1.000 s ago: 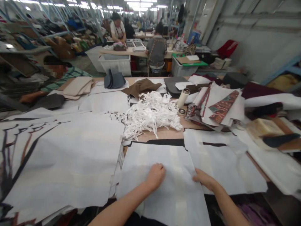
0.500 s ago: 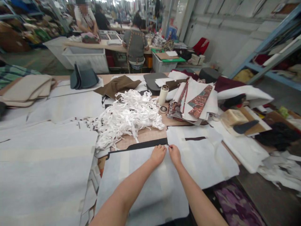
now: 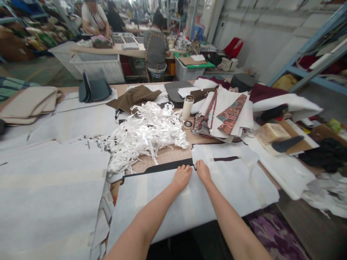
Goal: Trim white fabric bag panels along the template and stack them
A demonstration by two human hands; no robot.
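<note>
A large white-backed fabric panel [image 3: 159, 202] with dark edges lies in front of me. At its far edge is my left hand [image 3: 183, 177], fingers bent closely over the border; their undersides are hidden. Just to the right, my right hand [image 3: 203, 171] is closed in a pinch at the near-left corner area of the white sheet [image 3: 233, 180] on that side. The hands are a small gap apart, near a notch in the dark border. Beyond the left hand a dark strip [image 3: 168, 166] shows along the panel's edge.
A heap of white ribbon-like strips [image 3: 151, 130] lies ahead, beside a cream bottle [image 3: 187, 108] and its lid [image 3: 187, 125]. Patterned fabric pieces [image 3: 230, 112] are stacked behind right. More white sheets [image 3: 48, 180] spread left. Co-workers sit and stand at a far table.
My right hand has moved slightly up, away from the left hand. The panel's near edge has shifted upward, showing dark clothing below. The left hand stays nearly in place.
</note>
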